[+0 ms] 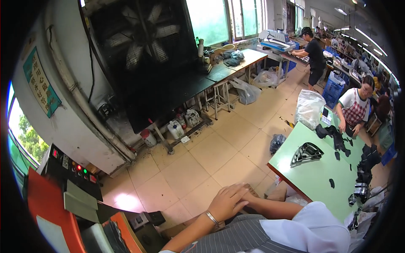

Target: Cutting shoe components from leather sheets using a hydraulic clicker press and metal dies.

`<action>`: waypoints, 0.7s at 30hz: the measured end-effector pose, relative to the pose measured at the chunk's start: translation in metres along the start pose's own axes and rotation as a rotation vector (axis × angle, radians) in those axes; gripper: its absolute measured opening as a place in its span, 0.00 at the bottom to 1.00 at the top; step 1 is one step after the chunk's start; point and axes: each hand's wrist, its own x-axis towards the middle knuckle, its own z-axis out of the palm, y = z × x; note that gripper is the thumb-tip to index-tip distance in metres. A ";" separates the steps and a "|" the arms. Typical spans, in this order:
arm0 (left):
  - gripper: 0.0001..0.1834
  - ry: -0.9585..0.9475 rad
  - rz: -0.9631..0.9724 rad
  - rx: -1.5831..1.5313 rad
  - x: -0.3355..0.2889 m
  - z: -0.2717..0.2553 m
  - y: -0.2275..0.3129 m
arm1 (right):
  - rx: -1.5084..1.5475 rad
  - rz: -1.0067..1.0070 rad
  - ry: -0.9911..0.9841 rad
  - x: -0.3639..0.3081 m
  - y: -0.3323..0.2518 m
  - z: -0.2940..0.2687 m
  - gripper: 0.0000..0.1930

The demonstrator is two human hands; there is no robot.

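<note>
Right now, in the head view, your two hands are at rest and hold no work. Your left hand (228, 202), with one metal bracelet (212, 218) at the wrist, lies flat with its fingers stretched out loosely together. It is laid over your right hand (251, 197) and grips nothing. The right hand is mostly covered, so you cannot tell from here whether its fingers are curled or straight. Both hands sit just above the grey striped cloth (236, 236) across your lap, over the tiled floor (202, 160).

I judge this to be a pause. Any move would first call for lifting the left hand off the right. The nearest work surface is the green table (312, 177), close by on your right.

On that one table you have one black triangular frame (306, 152), a dark heap at the far end, and several small black cut pieces scattered about. They are too small to count surely. One clear plastic bag (309, 107) stands at its far corner.

Two other people show clearly: one in a checked apron (354, 109) with both hands at the table, and one in black (314, 55) farther off. One large fan (143, 38) fills the wall ahead. One orange machine (46, 211) with one control panel (71, 168) stands on your left.
</note>
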 end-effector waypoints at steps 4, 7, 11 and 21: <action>0.21 -0.018 0.174 -0.097 0.022 -0.031 -0.086 | -0.120 -0.072 -0.178 0.112 0.001 -0.014 0.24; 0.21 -0.159 -0.104 -0.055 -0.001 -0.049 -0.174 | -0.235 -0.169 -0.447 0.189 -0.020 -0.005 0.25; 0.21 0.331 -0.864 -0.152 -0.091 -0.076 -0.310 | -0.130 -0.137 -0.405 0.299 -0.074 -0.005 0.34; 0.29 -0.020 -0.321 0.199 -0.116 -0.140 -0.488 | -0.235 -0.744 -0.170 0.524 0.010 0.135 0.26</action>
